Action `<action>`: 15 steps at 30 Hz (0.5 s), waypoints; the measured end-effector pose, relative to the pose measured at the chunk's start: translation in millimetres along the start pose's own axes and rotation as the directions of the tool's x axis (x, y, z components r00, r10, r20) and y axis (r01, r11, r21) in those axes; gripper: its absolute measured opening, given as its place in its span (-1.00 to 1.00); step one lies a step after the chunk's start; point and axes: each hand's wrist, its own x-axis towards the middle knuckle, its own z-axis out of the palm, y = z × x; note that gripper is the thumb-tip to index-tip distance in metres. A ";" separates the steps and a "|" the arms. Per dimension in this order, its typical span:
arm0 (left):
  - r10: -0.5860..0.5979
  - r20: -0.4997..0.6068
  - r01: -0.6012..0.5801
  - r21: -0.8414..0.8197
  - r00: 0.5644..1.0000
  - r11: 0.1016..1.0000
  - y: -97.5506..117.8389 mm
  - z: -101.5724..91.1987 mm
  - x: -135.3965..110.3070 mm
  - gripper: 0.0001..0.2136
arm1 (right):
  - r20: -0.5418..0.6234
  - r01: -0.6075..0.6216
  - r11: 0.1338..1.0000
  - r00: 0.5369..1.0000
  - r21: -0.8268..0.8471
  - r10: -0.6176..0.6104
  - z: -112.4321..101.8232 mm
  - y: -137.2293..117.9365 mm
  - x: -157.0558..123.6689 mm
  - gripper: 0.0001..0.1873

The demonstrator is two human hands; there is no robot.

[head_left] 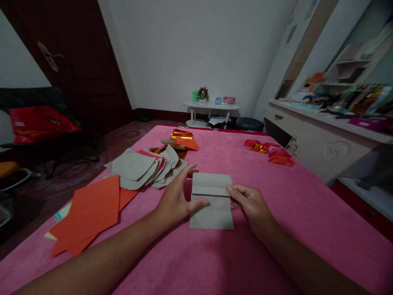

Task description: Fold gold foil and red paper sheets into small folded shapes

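Observation:
A grey sheet of paper (pixel 211 215) with crosswise folds lies in front of me on the pink cloth. My right hand (pixel 252 203) pinches its right edge between thumb and fingers, near the fold. On the other side, my left hand (pixel 175 194) is open, its thumb over the paper's left part and its fingers spread beyond the left edge. Left of that hand is a loose pile of grey paper sheets (pixel 135 166) with some red among them. Closer to me are orange paper sheets (pixel 92 209).
Gold foil and orange pieces (pixel 181 137) lie beyond the grey pile. Red and gold folded pieces (pixel 259 147) sit at the far right of the pink-covered surface (pixel 307 229). A cluttered white dresser (pixel 313 135) stands to the right, a small white table (pixel 211 106) by the wall.

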 end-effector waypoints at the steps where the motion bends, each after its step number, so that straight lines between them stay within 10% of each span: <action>1: 0.000 0.006 0.000 0.007 1.000 1.000 -0.7 0.3 -0.2 -0.15 | -0.004 -0.001 1.000 1.000 0.006 0.001 -0.1 0.5 0.2 -0.63; 15: 0.078 0.078 -0.086 0.105 0.994 0.991 -2.0 1.6 -1.3 -0.25 | -0.001 -0.037 0.998 0.999 0.055 0.037 -2.0 2.8 1.8 -0.61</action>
